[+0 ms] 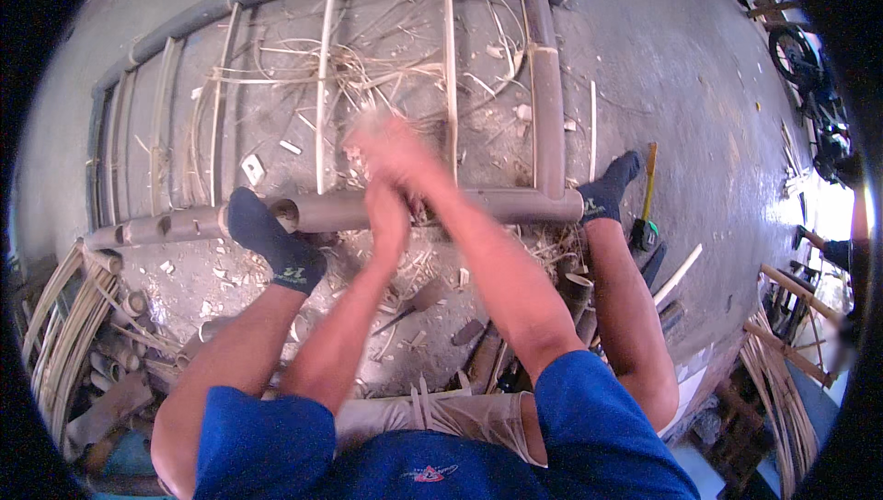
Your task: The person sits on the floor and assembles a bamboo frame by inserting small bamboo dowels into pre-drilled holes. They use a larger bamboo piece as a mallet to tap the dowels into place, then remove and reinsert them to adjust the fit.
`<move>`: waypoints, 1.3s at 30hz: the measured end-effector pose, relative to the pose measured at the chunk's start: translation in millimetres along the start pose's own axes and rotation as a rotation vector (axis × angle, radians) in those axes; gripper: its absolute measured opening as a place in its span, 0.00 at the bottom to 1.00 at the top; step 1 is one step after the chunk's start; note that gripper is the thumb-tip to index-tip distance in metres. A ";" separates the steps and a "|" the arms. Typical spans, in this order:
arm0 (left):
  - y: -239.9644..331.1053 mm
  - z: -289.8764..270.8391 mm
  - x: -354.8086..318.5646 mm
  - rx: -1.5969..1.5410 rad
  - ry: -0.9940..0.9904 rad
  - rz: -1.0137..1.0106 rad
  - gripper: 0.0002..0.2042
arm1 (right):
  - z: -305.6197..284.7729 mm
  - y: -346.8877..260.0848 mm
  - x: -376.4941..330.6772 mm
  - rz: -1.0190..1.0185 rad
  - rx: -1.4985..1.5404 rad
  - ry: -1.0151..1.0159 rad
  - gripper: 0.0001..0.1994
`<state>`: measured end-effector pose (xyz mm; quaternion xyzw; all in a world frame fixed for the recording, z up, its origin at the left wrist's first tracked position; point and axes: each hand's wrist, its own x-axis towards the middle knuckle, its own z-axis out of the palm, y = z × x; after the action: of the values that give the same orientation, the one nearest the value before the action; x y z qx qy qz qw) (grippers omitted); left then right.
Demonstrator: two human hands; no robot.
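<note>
Both hands, left hand (386, 215) and right hand (391, 155), are motion-blurred and pressed close together over the near rail (368, 210) of the bamboo frame (544, 86); grip cannot be told. Frame lies flat on the floor (662, 58), braced by both socked feet. Judged partway: several slats (449, 68) seated, gaps left. Shavings, cut bamboo pieces (120, 344) and a hatchet (647, 196) crowd the near side.

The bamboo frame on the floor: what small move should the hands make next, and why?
Probably pull the binding tight at the near rail. Both hands, left hand and right hand, meet blurred over the bamboo frame, where an upright slat joins that rail. What they hold is too blurred to tell.
</note>
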<state>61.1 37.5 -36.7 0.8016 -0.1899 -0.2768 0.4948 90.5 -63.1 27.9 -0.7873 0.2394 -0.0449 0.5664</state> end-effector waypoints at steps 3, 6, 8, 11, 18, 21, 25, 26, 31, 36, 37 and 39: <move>25.7 -0.7 41.6 0.165 -0.332 -0.049 0.40 | -30.6 73.8 -3.3 0.289 0.937 0.471 0.09; 38.2 -3.4 51.1 0.203 -0.436 -0.118 0.44 | -34.5 107.3 9.2 0.334 1.060 0.385 0.09; 31.4 0.7 32.7 0.086 -0.197 -0.189 0.43 | -19.4 92.7 17.8 0.378 0.926 0.234 0.11; 1.9 8.6 -7.0 -0.392 0.206 -0.330 0.35 | 5.7 41.2 25.0 0.267 0.458 -0.164 0.19; -9.0 16.9 -12.0 -0.420 0.194 -0.225 0.32 | 7.9 27.6 7.6 0.011 0.020 -0.013 0.19; 27.4 10.5 57.8 -0.011 -0.307 -0.250 0.50 | -38.7 72.3 2.0 0.196 0.922 0.694 0.07; 47.7 2.3 81.0 0.195 -0.707 -0.303 0.48 | -39.9 72.3 -3.1 0.234 0.816 0.948 0.05; 45.2 -0.7 75.8 0.176 -0.633 -0.167 0.48 | -34.8 64.9 -4.2 0.152 0.929 0.907 0.04; 20.8 -13.2 41.3 -0.008 -0.333 -0.270 0.44 | -19.1 37.1 1.0 0.271 0.742 0.558 0.06; -9.1 -7.7 -18.9 -0.169 0.202 0.000 0.29 | 11.8 11.1 -7.5 0.144 0.309 0.133 0.15; -17.1 -4.5 -29.5 -0.143 0.334 0.066 0.26 | 27.6 0.0 -12.5 0.150 0.099 -0.138 0.17; -32.1 1.1 -28.4 -0.155 0.306 0.110 0.27 | 41.7 -16.3 -23.0 0.039 -0.115 -0.411 0.18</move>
<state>39.4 67.3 -58.7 0.7824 -0.1339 -0.1379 0.5925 89.8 -13.0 32.6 -0.8063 0.1363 0.1412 0.5581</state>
